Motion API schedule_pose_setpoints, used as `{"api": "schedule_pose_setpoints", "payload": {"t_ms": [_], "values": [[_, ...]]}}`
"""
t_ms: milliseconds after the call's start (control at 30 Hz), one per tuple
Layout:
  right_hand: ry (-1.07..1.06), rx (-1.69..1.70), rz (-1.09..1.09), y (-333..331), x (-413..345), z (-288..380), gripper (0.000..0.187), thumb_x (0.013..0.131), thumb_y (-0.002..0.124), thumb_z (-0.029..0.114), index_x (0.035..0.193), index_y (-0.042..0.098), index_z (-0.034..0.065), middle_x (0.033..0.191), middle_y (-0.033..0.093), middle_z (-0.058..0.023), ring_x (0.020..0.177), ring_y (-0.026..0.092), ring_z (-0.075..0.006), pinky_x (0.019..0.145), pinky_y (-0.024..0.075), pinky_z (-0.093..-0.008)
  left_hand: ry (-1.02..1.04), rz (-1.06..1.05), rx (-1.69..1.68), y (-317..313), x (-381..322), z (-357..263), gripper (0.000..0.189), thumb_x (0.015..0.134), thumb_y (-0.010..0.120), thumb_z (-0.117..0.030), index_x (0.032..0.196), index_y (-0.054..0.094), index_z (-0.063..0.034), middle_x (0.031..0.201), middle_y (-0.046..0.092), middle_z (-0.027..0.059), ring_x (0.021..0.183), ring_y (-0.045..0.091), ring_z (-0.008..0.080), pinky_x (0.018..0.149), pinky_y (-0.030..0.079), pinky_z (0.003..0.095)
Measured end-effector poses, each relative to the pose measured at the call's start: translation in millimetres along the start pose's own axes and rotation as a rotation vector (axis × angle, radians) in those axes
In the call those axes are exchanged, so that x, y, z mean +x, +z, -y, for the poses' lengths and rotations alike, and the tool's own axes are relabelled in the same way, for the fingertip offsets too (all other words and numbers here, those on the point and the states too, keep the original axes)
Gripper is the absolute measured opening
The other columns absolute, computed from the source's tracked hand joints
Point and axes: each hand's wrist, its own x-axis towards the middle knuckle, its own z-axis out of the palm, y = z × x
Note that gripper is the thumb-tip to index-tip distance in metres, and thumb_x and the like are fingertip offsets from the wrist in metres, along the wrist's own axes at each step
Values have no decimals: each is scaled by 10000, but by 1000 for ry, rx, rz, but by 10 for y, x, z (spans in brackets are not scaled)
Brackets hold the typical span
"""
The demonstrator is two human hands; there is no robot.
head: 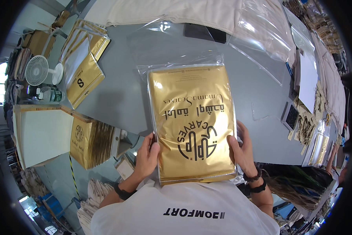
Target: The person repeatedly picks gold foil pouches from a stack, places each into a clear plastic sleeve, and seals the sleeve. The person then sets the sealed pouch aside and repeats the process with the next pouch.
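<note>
A gold foil package (193,85) inside a clear plastic bag lies before me, its dark print and emblem upside down in my view. The bag's clear mouth (181,60) extends past the package's far end. On the package's left side edge, my left hand (148,157) grips with thumb and fingers. My right hand (242,147) holds the opposite edge, its thumb on the gold face and its fingers around the side. The package's near end reaches my white shirt (164,202). A grey tabletop (114,97) spreads beneath and beyond it.
Loose gold bags (86,79) lie at the far left, near a white fan (37,70) and a plastic bottle (51,94). Gold packages (96,144) stand in a box at left. Cream fabric (170,10), a black phone-like slab (205,33) and clear plastic (261,53) occupy the far side.
</note>
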Motion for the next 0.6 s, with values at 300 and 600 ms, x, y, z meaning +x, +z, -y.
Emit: {"api": "schedule_pose_setpoints", "payload": {"t_ms": [300,600], "values": [[186,402,206,56,-308,-114,515,1091,658,225,1515,518,-30,1039,698,-20,755,521,-17,640,412,-211,-72,244,-161,77,-217,72,992,1006,704,-497,1664,166,17,1599,413,200,1477,405,280,1233,322,419],[52,509,142,275,-243,-265,429,1088,680,210,1414,590,-55,1190,719,-39,980,617,-65,860,506,-228,35,13,-252,122,-194,-64,879,1057,679,-343,1707,184,-18,1586,499,157,1392,520,212,1179,410,346]]}}
